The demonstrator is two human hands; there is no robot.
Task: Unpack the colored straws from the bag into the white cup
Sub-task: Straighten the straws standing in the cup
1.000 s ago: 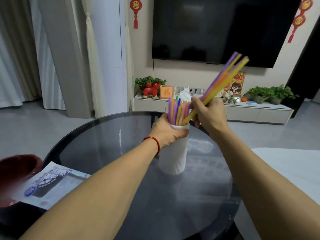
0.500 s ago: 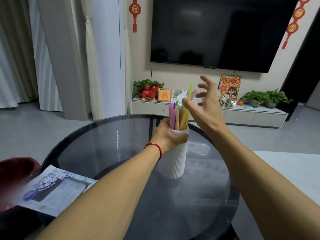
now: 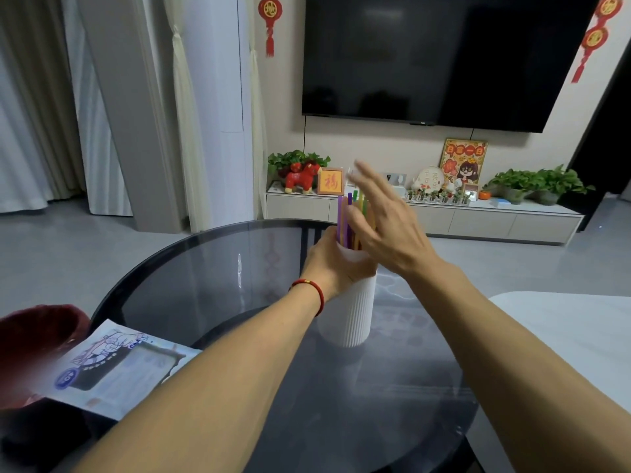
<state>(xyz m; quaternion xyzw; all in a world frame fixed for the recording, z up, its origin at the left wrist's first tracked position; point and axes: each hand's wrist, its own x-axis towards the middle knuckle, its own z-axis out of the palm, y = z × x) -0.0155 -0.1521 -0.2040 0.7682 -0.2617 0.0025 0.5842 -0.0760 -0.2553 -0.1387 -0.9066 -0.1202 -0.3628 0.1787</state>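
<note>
The white cup, a ribbed cylinder, stands upright on the round glass table. The colored straws stand upright inside it, their purple, orange, green and yellow tops rising above the rim. The left hand is wrapped around the upper part of the cup, just below the rim; a red cord bracelet sits on its wrist. The right hand hovers flat over the straws with fingers extended and spread, gripping nothing; whether the palm touches the straw tops cannot be told. The flattened bag lies on the table near the left forearm, well apart from the cup.

Change from one second ago: the right hand then held a slanted bundle of straws with their lower ends in the cup. That bundle now stands in the cup, and the right hand has let go and spread out.
</note>
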